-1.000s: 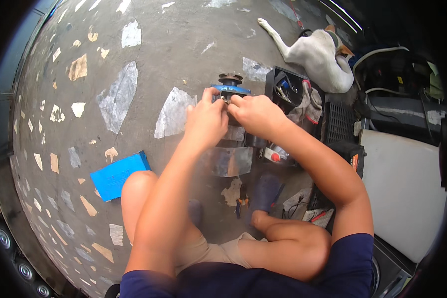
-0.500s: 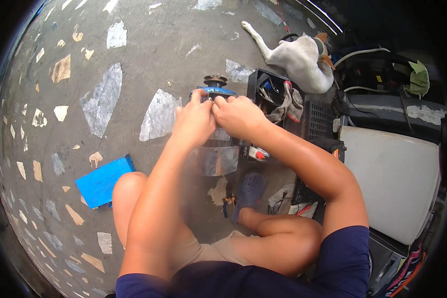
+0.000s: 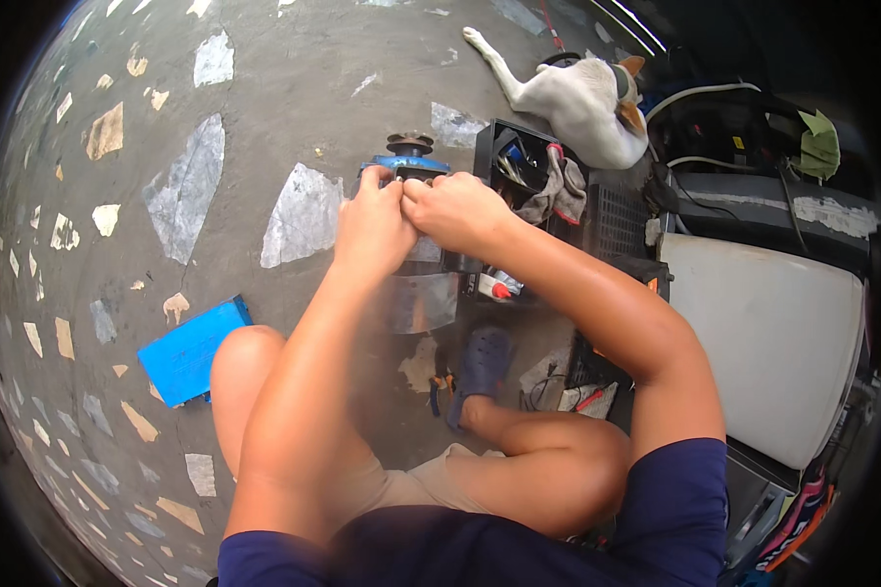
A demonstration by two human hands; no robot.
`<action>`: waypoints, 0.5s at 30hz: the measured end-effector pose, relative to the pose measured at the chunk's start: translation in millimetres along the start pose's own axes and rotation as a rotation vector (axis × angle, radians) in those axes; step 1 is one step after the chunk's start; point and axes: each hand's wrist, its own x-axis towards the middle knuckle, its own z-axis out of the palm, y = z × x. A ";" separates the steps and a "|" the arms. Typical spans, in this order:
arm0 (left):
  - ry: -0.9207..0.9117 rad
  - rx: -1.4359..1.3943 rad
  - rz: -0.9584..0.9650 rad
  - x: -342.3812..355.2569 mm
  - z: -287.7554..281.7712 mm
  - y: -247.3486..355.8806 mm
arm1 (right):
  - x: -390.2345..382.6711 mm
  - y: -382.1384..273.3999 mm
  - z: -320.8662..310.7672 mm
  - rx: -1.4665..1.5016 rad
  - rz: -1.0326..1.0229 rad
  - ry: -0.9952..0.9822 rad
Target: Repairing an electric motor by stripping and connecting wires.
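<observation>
In front of me stands a blue metal machine part (image 3: 423,162) with a dark, rusty pulley (image 3: 410,144) on top. My left hand (image 3: 373,227) is at its near side, index finger against the blue metal and the other fingers curled. Beside it, touching, my right hand (image 3: 460,212) has its fingers bent and its thumb close to the left fingertips. Both hands are closed at a small spot on the near side of the part. What is pinched there is too small and too covered to make out.
A black toolbox (image 3: 484,157) with tools and grey gloves (image 3: 558,191) stands right of the part. Beyond it lies a white dog (image 3: 582,108). A blue case (image 3: 192,352) is by my left knee. Pliers (image 3: 442,380) lie near my clog (image 3: 486,367); a grey seat (image 3: 754,342) is at right.
The whole view has shifted slightly, so everything appears a little farther left and up. Both hands stay at the blue part, with only small finger movement.
</observation>
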 end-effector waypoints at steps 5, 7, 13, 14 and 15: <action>0.047 -0.080 0.046 2.1 3.2 -5.8 | -2.4 -2.0 1.9 -0.074 0.047 0.092; 0.075 -0.159 0.094 1.6 0.6 -12.0 | -12.7 -16.0 -1.6 0.098 0.200 0.245; -0.059 -0.071 0.068 6.3 -5.9 4.5 | -129.9 -158.9 104.5 0.704 1.016 0.146; -0.062 -0.053 0.068 4.6 -8.1 0.9 | -134.4 -189.2 114.6 0.770 1.216 -0.188; -0.063 -0.031 0.061 3.9 -9.4 1.4 | -146.5 -207.2 126.2 0.840 1.164 -0.347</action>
